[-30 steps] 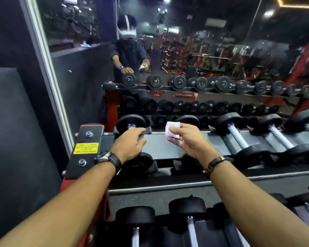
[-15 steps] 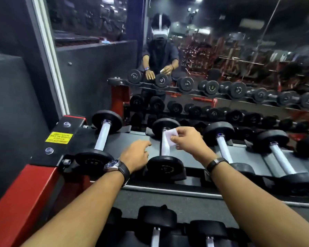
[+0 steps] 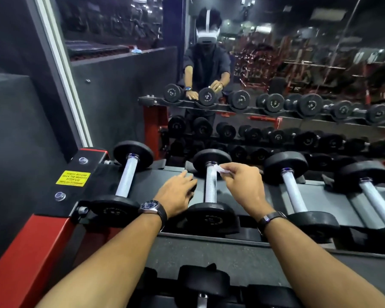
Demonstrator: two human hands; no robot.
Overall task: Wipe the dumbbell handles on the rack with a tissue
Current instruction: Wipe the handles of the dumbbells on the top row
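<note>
Several black dumbbells with silver handles lie on the top shelf of the rack (image 3: 249,196). My right hand (image 3: 242,185) pinches a small white tissue (image 3: 220,168) against the far end of the second dumbbell's handle (image 3: 210,185). My left hand (image 3: 178,192) rests flat on the shelf, fingers straight, between the first dumbbell's handle (image 3: 127,176) and the second. A third handle (image 3: 292,190) lies just right of my right hand.
A red and black rack post (image 3: 71,185) with a yellow sticker stands at the left. A mirror (image 3: 276,85) behind the rack reflects me and the dumbbells. More dumbbells (image 3: 202,283) sit on the lower shelf near me. A dark wall (image 3: 20,130) closes the left side.
My view and both hands have shifted right from the first dumbbell to the second. The tissue now touches the second handle, and my left hand has flattened on the shelf.
</note>
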